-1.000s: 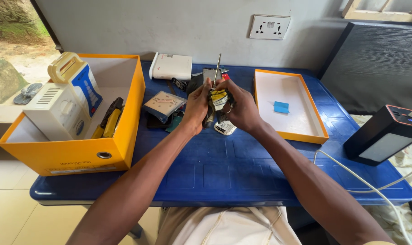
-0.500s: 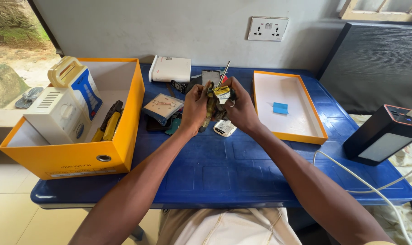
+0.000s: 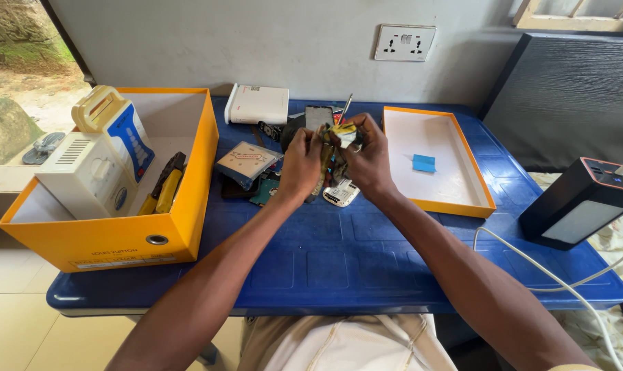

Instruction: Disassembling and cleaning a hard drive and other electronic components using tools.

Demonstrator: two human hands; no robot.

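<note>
Head view: the left hand [image 3: 299, 159] and right hand [image 3: 367, 156] meet above the blue tabletop [image 3: 339, 254], both pinching a small yellow-and-dark electronic part [image 3: 339, 136], held in the air between the orange box [image 3: 129, 206] and the orange tray [image 3: 438, 161]; a thin tool [image 3: 346, 106] sticks up from the right grip. It looks like mid-disassembly, and the next move probably calls for a steady left pinch while the right works the tool tip.

Both arms are bare, with no sleeves; the hands [image 3: 335, 161] wear no gloves. The trousers are light tan.
</note>
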